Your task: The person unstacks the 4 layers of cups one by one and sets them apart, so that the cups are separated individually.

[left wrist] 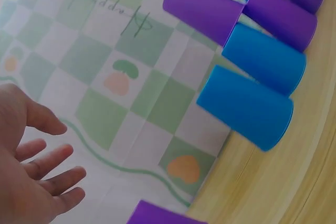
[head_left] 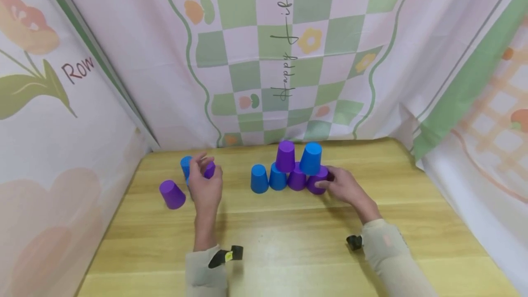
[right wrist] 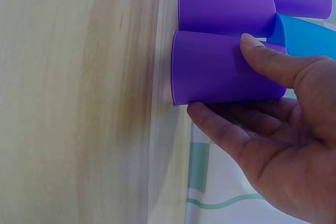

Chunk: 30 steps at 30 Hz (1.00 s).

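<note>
Six cups stand upside down in two tiers. Below, from left to right, are a blue cup, another blue cup, a purple cup and an end purple cup. A purple cup and a blue cup rest on top. My right hand holds the end purple cup, thumb on its near side and fingers along its outer side. My left hand, fingers loosely bent and holding nothing, hovers over the cups at left, partly hiding a blue cup and a purple cup.
Left of my left hand, a separate purple cup stands on the wooden table. A patterned curtain hangs behind the table's back edge, with more cloth at both sides. Each wrist carries a small black camera.
</note>
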Each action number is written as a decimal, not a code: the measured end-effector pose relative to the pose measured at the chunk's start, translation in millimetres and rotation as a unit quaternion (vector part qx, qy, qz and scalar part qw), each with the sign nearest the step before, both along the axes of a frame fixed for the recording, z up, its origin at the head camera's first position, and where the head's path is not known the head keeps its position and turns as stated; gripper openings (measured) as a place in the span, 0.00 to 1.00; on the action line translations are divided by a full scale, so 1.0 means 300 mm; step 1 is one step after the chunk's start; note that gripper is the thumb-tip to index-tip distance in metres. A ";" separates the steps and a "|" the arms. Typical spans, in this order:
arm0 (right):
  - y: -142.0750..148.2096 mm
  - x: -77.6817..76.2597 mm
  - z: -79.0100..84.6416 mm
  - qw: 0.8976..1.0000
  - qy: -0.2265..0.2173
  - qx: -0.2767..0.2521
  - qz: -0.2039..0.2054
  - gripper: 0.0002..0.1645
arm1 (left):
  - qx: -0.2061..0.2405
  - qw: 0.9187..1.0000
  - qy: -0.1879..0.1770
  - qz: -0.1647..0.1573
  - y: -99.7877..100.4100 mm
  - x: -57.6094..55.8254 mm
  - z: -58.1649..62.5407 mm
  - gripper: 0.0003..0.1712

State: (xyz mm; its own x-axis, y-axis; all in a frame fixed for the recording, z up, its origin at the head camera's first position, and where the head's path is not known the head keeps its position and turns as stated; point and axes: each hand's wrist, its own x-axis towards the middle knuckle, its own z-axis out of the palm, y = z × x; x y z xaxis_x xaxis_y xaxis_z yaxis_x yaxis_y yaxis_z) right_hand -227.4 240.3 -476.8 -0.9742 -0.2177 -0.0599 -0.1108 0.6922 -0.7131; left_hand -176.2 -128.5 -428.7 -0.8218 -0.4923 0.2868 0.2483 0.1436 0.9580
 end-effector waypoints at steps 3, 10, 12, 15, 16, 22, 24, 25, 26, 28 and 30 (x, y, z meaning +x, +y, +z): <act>0.000 -0.002 0.002 1.000 -0.001 0.000 0.001 0.30 | -0.008 0.999 -0.017 -0.027 0.036 -0.003 0.008 0.28; 0.000 -0.002 0.002 1.000 -0.002 -0.001 0.001 0.31 | -0.047 0.995 -0.032 -0.083 0.142 -0.019 0.007 0.28; -0.001 -0.002 0.001 1.000 -0.001 -0.001 0.000 0.31 | -0.054 0.993 -0.035 -0.097 0.174 -0.025 0.008 0.28; -0.003 -0.001 -0.002 1.000 0.001 0.000 0.001 0.31 | -0.060 0.991 -0.036 -0.116 0.219 -0.029 0.011 0.30; -0.003 -0.001 -0.003 1.000 0.002 0.000 0.001 0.31 | -0.062 0.990 -0.036 -0.123 0.232 -0.030 0.012 0.30; -0.001 -0.001 -0.003 1.000 0.001 -0.002 0.000 0.31 | -0.063 0.986 -0.029 -0.153 0.304 -0.052 0.016 0.33; 0.000 0.000 -0.001 1.000 0.001 -0.003 0.000 0.31 | -0.068 0.985 -0.025 -0.159 0.325 -0.062 0.014 0.33; 0.000 0.000 0.000 1.000 0.001 -0.003 0.000 0.31 | -0.071 0.984 -0.024 -0.161 0.334 -0.067 0.011 0.34; 0.000 0.000 0.000 1.000 0.001 -0.004 0.000 0.30 | -0.076 0.984 -0.022 -0.162 0.343 -0.073 0.007 0.34; 0.001 0.001 -0.001 1.000 0.003 -0.004 0.000 0.30 | -0.081 0.983 -0.025 -0.165 0.359 -0.083 -0.002 0.36; 0.001 0.003 -0.002 1.000 0.004 -0.005 -0.002 0.30 | -0.080 0.982 -0.034 -0.170 0.373 -0.093 -0.013 0.39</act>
